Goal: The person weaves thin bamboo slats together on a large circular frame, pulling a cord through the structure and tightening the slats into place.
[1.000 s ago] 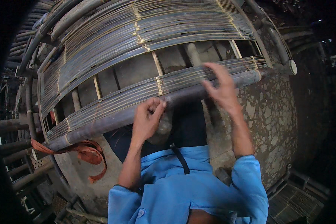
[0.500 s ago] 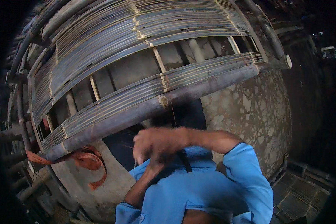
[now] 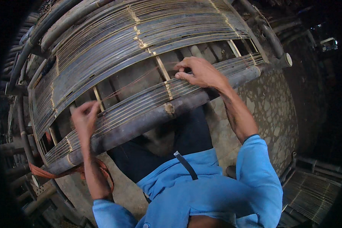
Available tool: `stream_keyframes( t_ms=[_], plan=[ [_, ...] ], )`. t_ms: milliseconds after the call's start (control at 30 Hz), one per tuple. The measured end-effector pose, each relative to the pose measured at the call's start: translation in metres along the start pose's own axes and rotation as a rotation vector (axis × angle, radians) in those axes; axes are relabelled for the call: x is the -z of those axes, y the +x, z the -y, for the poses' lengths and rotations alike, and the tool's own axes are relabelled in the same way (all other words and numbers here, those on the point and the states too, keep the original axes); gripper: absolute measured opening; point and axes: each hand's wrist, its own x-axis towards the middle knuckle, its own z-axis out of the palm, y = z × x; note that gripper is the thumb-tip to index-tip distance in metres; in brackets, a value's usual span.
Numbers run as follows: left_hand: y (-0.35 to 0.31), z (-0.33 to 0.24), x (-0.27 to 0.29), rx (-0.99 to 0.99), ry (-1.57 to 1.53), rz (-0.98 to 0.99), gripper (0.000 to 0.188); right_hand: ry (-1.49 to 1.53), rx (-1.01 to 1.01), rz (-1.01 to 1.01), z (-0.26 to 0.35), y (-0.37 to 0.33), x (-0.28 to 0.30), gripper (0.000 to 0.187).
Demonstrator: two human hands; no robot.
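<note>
A thin reddish cord (image 3: 135, 81) runs slanting over the gap in a bamboo-slat platform (image 3: 102, 49). My left hand (image 3: 85, 117) pinches its lower left end near a light crosspiece (image 3: 97, 95); the fingertips are slightly blurred. Farther right, my right hand (image 3: 203, 74) has thumb and forefinger bent together at the cord's other end, above the narrow band of front slats (image 3: 140, 95). A thick bamboo pole (image 3: 133, 122) borders the platform on my side, below both hands.
An orange-red cloth strip (image 3: 45, 173) hangs around the pole's left end. Bamboo rails (image 3: 22, 68) stand at the left, with a second slatted surface (image 3: 309, 193) at the lower right. The floor (image 3: 269, 98) is rough and stony.
My hands were together over my lap; they have moved forward and apart over the platform. The cord now stretches between them across the gap.
</note>
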Motion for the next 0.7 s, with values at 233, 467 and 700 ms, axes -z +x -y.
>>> stream_keyframes(
  t_ms=[233, 467, 700],
  plan=[
    [0.091, -0.079, -0.21, -0.133, 0.23, 0.542, 0.027, -0.145, -0.283, 0.132, -0.069, 0.054, -0.064, 0.04],
    [0.09, -0.059, -0.242, 0.186, -0.497, 0.758, 0.021, -0.039, -0.343, 0.17, -0.067, 0.049, -0.058, 0.028],
    [0.096, -0.058, -0.235, 0.161, -0.494, 0.746, 0.018, 0.175, -0.297, -0.04, -0.069, 0.045, -0.065, 0.026]
  ],
)
